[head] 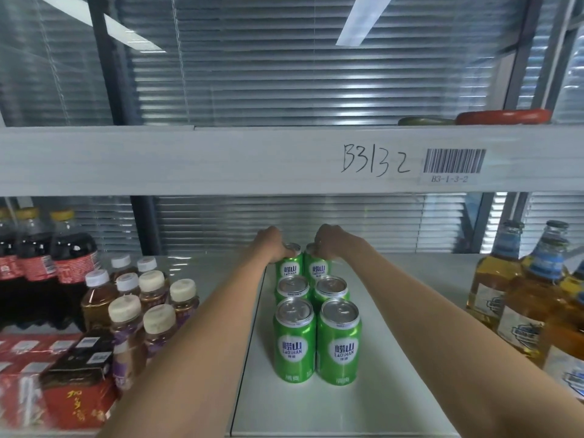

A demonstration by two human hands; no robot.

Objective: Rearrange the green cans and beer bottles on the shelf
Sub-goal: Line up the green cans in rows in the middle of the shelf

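Right, both hands are at the back of the can block, just above the middle of the frame. The left hand [271, 241] is curled over the top of the back-left can [288, 263], fingers wrapped round its rim and upper wall. The right hand [328, 243] is clamped the same way on the back-right can [317, 267], knuckles up, fingers closed down around the lid. Both cans stand upright on the white shelf [395, 358], touching each other side by side.

In front of them, four more green cans [317, 330] sit in two tight rows, so the block is two wide and three deep, running toward the lower centre of the frame. The front pair shows its labels plainly; the middle pair shows mostly silver lids. Both forearms reach in from the bottom edge, one on each side of the block.

Over at the right edge stand the beer bottles [518, 286], amber with blue foil necks, bunched together and well apart from the cans. On the left, small tea bottles [142, 298] with pale caps crowd together, dark cola bottles [47, 248] behind them at the far left, red cartons [63, 390] in the lower left corner. Above runs a grey shelf beam [189, 159] with a barcode sticker [453, 162] toward the upper right.
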